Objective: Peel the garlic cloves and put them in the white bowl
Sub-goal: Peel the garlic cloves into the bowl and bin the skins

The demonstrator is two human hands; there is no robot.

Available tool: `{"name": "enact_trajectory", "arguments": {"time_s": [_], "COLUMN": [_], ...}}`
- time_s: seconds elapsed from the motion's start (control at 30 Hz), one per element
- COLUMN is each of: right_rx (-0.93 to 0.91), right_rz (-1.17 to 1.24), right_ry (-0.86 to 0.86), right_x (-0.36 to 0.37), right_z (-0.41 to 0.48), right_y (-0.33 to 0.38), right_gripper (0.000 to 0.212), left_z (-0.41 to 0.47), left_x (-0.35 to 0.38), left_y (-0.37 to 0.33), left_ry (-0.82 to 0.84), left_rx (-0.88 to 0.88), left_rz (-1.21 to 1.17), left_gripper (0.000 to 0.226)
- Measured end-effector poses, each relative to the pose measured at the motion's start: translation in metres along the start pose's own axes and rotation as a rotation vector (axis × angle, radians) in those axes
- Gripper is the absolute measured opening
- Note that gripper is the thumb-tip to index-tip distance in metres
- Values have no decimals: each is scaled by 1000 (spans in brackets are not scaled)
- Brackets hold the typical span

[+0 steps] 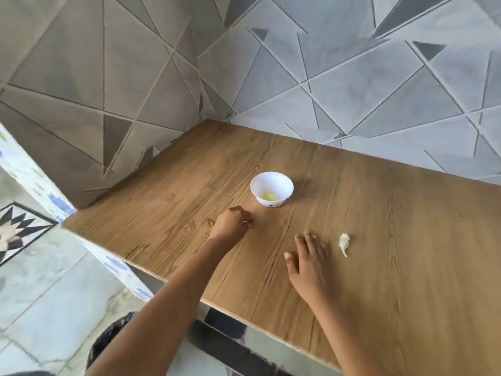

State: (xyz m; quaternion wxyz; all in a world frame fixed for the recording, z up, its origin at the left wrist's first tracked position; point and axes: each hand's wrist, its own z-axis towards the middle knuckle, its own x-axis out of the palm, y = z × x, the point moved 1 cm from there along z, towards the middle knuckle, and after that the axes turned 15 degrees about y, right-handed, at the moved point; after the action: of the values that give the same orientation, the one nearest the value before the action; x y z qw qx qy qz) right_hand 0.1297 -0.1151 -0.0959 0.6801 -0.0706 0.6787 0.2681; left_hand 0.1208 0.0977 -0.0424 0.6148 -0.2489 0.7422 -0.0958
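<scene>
Garlic clove (343, 243), white bowl (285, 185), wooden table (393, 253)

A brown wood-grain tabletop (393, 226) carried a small round white bowl (275, 180) near its middle. A whitish garlic piece with a pointed tail (343, 243) lay well apart, nearer the front. The right hand (307, 263) rested flat just beside that piece.

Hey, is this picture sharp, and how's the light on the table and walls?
Head view: soft overall, right hand smeared by motion; left wall shaded, right wall brighter; no glare on the table; white bowl casts only a faint shadow.
</scene>
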Motion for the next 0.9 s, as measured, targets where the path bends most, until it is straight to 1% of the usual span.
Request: {"name": "enact_trajectory", "arguments": {"time_s": [0.07,0.13,0.2,0.27,0.3,0.37,0.47,0.5,0.53,0.6,0.67,0.73,0.77,0.83,0.87,0.9], "right_rx": [4,11,7,-1,5,22,44,37,36,-4,-20,29,72,198,274,341], "right_rz": [22,53,70,68,59,41,42,63,85,156,307,488,540,579,601,630], "right_ry": [10,14,29,29,27,23,34,43,56,44,-43,-181,-263,-399,-437,-456], "right_x": [2,2,3,2,1,-1,-4,-4,-4,-6,-14,-28,-35,-46,-49,-51], "right_z": [3,3,3,1,0,-1,-2,-1,-2,-4,-10,-19,-24,-34,-38,-41], "right_y": [-2,-2,-2,0,0,2,3,4,4,5,4,0,-4,-17,-25,-32], "right_gripper": [58,58,58,57,56,55,53,52,51,48,41,35,32,23,23,26], "left_z": [6,10,17,27,37,58,86,91,95,91,84,74,68,59,54,51], "left_x": [-2,-9,-23,-39,-47,-56,-49,-46,-43,-44,-47,-45,-39,-18,-4,11], "left_y": [1,0,-7,-22,-33,-54,-70,-69,-69,-64,-66,-80,-91,-119,-133,-145], "left_ry": [36,41,-54,-185,-199,-145,60,105,136,108,16,-61,-47,69,141,207], "left_rx": [-5,-11,17,99,137,166,33,-21,-52,-52,15,137,213,358,402,415], "left_rz": [72,75,-37,-122,-131,-63,251,300,329,332,302,199,147,54,18,0], "left_gripper": [20,18,13,9,9,13,23,25,26,25,23,20,18,14,14,19]}}
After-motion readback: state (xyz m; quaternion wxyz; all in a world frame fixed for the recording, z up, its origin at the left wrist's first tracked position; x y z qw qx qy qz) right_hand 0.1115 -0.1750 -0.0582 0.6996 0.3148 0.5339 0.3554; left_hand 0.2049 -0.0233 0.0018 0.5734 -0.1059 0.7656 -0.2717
